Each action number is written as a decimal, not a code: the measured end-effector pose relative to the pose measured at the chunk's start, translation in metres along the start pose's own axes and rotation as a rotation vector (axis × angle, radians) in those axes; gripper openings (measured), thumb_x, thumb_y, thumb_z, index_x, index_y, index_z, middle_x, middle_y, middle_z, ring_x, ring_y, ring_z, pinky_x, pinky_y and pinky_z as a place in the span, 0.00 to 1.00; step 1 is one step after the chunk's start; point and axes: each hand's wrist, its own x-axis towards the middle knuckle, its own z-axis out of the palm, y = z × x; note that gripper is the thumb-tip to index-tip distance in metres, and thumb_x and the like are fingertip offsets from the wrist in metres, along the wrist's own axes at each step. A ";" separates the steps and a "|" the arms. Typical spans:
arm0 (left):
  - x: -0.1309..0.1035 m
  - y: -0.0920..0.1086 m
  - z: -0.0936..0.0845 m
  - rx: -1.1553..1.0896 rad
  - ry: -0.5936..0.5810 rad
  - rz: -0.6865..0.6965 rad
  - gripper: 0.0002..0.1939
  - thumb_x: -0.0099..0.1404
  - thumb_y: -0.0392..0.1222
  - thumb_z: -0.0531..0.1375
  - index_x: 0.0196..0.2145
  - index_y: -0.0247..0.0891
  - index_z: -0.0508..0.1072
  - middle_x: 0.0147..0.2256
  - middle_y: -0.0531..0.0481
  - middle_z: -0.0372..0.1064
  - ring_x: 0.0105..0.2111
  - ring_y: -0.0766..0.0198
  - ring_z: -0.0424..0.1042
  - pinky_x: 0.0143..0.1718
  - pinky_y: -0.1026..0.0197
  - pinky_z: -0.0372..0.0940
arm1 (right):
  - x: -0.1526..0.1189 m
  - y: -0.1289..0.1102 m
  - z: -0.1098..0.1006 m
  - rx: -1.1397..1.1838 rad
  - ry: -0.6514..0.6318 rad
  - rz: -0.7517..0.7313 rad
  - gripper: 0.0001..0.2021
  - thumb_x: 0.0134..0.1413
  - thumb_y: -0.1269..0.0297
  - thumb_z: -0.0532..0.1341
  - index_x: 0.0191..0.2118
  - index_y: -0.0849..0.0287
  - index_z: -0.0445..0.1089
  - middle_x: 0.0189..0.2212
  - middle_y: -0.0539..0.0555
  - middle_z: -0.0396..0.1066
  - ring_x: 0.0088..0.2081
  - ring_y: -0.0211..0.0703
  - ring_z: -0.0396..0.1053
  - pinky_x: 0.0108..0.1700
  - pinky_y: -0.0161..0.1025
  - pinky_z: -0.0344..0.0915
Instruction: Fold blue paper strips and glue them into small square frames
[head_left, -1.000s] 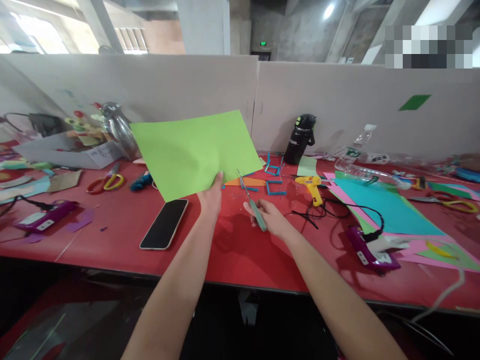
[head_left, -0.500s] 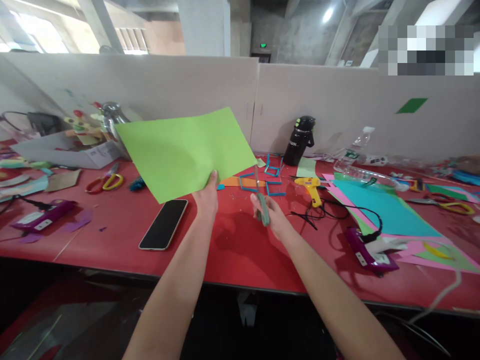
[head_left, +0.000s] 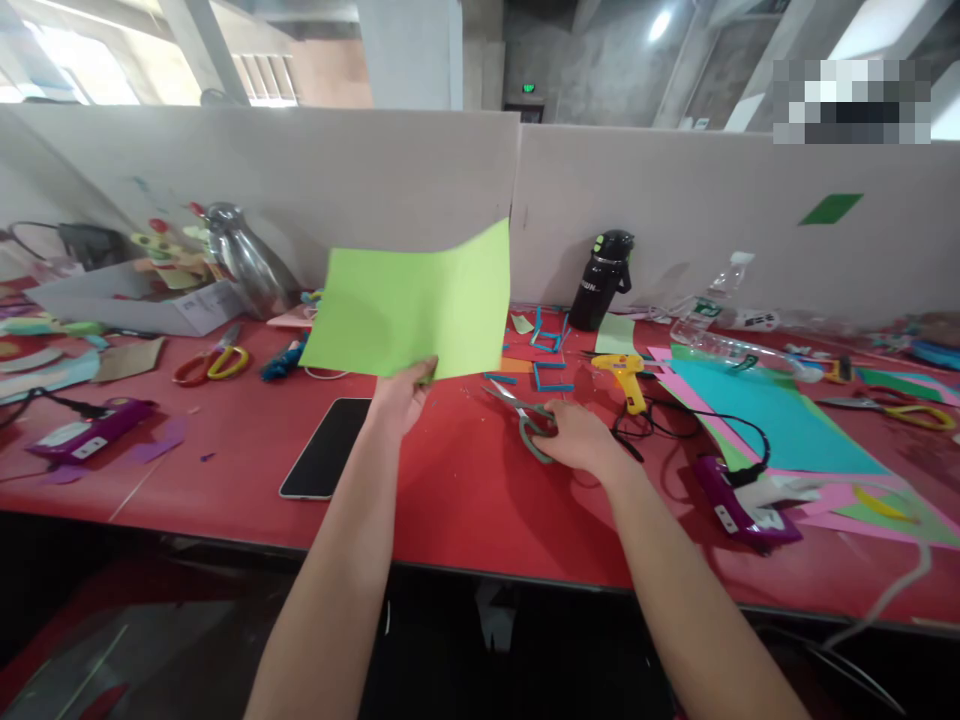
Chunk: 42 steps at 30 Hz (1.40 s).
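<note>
A sheet of light green paper (head_left: 390, 310) is held up above the table by my left hand (head_left: 405, 395), pinched at its lower edge between thumb and fingers. The sheet bends along its right part. My right hand (head_left: 581, 435) is closed on a pair of scissors (head_left: 534, 430) with grey-green handles, low over the red table. The scissors' blades are slightly apart and point left, clear of the paper. Behind them lie thin blue folded strips (head_left: 551, 378) and an orange piece of paper (head_left: 517, 365).
A phone (head_left: 326, 450) lies by my left forearm. Right of my hand are a yellow glue gun (head_left: 626, 380) with its cord, a purple power strip (head_left: 742, 505) and blue paper (head_left: 780, 415). A black bottle (head_left: 600, 285) and a metal jug (head_left: 251, 265) stand near the partition (head_left: 300, 170).
The green sheet has turned and shifted right, its bend now showing. My right hand has moved slightly right and lower with the scissors, whose blades have swung to point left.
</note>
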 end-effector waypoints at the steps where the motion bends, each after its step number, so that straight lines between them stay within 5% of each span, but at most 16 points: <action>1: -0.004 0.001 -0.005 0.059 -0.083 -0.037 0.27 0.50 0.25 0.68 0.49 0.33 0.77 0.42 0.41 0.80 0.40 0.57 0.81 0.40 0.62 0.77 | 0.002 0.005 -0.001 -0.036 -0.006 -0.006 0.16 0.53 0.52 0.65 0.42 0.58 0.71 0.45 0.65 0.75 0.45 0.58 0.73 0.42 0.45 0.63; 6: -0.025 0.006 -0.037 0.417 -0.382 -0.216 0.23 0.47 0.35 0.72 0.44 0.34 0.80 0.36 0.36 0.80 0.33 0.52 0.80 0.31 0.58 0.75 | 0.014 0.037 -0.004 -0.126 -0.006 0.004 0.17 0.54 0.58 0.66 0.46 0.63 0.74 0.50 0.70 0.71 0.53 0.66 0.69 0.54 0.53 0.64; 10: -0.038 0.013 -0.049 0.650 -0.560 -0.305 0.19 0.47 0.38 0.73 0.39 0.35 0.81 0.35 0.36 0.80 0.31 0.51 0.79 0.30 0.54 0.75 | 0.011 0.049 -0.012 0.231 0.192 -0.128 0.28 0.51 0.68 0.66 0.60 0.64 0.67 0.58 0.69 0.68 0.59 0.60 0.67 0.59 0.53 0.64; 13: -0.047 0.020 -0.049 0.696 -0.646 -0.313 0.22 0.50 0.41 0.73 0.45 0.38 0.80 0.43 0.37 0.80 0.42 0.47 0.80 0.43 0.48 0.76 | -0.007 0.045 -0.023 0.631 0.031 -0.297 0.28 0.55 0.65 0.65 0.62 0.53 0.66 0.61 0.59 0.68 0.57 0.52 0.70 0.57 0.50 0.68; 16: -0.057 0.024 -0.048 0.790 -0.744 -0.312 0.27 0.55 0.45 0.71 0.53 0.40 0.76 0.51 0.36 0.76 0.52 0.45 0.76 0.52 0.45 0.72 | -0.030 0.037 -0.032 0.684 -0.169 -0.346 0.11 0.62 0.57 0.62 0.46 0.51 0.78 0.46 0.54 0.78 0.48 0.50 0.75 0.54 0.49 0.69; 18: -0.068 0.024 -0.051 0.932 -0.634 -0.175 0.33 0.57 0.48 0.70 0.59 0.39 0.71 0.54 0.34 0.74 0.52 0.43 0.76 0.52 0.41 0.71 | -0.043 0.034 -0.033 0.623 -0.213 -0.344 0.10 0.62 0.55 0.62 0.39 0.52 0.78 0.40 0.53 0.79 0.43 0.49 0.75 0.50 0.47 0.69; 21: -0.098 0.027 -0.059 1.280 -0.253 0.255 0.38 0.60 0.51 0.67 0.64 0.38 0.64 0.61 0.30 0.66 0.59 0.39 0.69 0.59 0.33 0.62 | -0.056 0.032 -0.028 0.588 -0.241 -0.345 0.09 0.60 0.55 0.63 0.37 0.53 0.76 0.37 0.53 0.78 0.39 0.48 0.74 0.46 0.45 0.69; 23: -0.125 0.034 -0.066 1.373 -0.354 0.408 0.35 0.61 0.52 0.67 0.64 0.46 0.66 0.66 0.37 0.59 0.67 0.42 0.58 0.66 0.36 0.54 | -0.061 0.033 -0.021 0.623 -0.259 -0.352 0.10 0.60 0.54 0.64 0.36 0.54 0.75 0.39 0.54 0.77 0.40 0.48 0.73 0.46 0.44 0.69; 25: -0.149 0.040 -0.072 1.366 -0.685 0.316 0.39 0.58 0.55 0.70 0.65 0.54 0.64 0.68 0.43 0.57 0.69 0.45 0.55 0.67 0.40 0.56 | -0.065 0.034 -0.015 0.651 -0.250 -0.344 0.11 0.61 0.52 0.63 0.35 0.54 0.74 0.40 0.54 0.77 0.42 0.49 0.73 0.47 0.44 0.68; 27: -0.164 0.042 -0.077 1.399 -0.837 0.225 0.43 0.56 0.56 0.71 0.67 0.57 0.62 0.67 0.46 0.61 0.68 0.45 0.57 0.67 0.39 0.55 | -0.069 0.035 -0.011 0.650 -0.222 -0.324 0.13 0.62 0.50 0.62 0.35 0.54 0.73 0.40 0.54 0.77 0.42 0.49 0.73 0.48 0.44 0.68; 32: -0.163 0.031 -0.085 1.436 -0.645 0.237 0.15 0.71 0.52 0.57 0.51 0.54 0.79 0.50 0.50 0.78 0.54 0.52 0.74 0.59 0.48 0.65 | -0.077 0.037 -0.006 0.624 -0.175 -0.303 0.14 0.66 0.51 0.59 0.36 0.53 0.75 0.47 0.56 0.76 0.51 0.50 0.71 0.57 0.47 0.64; 36: -0.155 0.024 -0.082 1.459 -0.530 0.226 0.15 0.72 0.52 0.55 0.45 0.50 0.80 0.46 0.49 0.80 0.46 0.52 0.77 0.48 0.53 0.70 | -0.079 0.034 -0.002 0.600 -0.118 -0.274 0.17 0.66 0.49 0.57 0.32 0.52 0.76 0.48 0.57 0.75 0.54 0.52 0.69 0.60 0.50 0.62; 42: -0.148 0.020 -0.071 1.390 -0.519 0.213 0.15 0.72 0.50 0.54 0.45 0.48 0.79 0.46 0.48 0.80 0.46 0.52 0.78 0.47 0.55 0.70 | -0.081 0.030 -0.001 0.643 -0.147 -0.257 0.15 0.64 0.48 0.60 0.35 0.53 0.75 0.46 0.57 0.73 0.50 0.52 0.70 0.58 0.48 0.63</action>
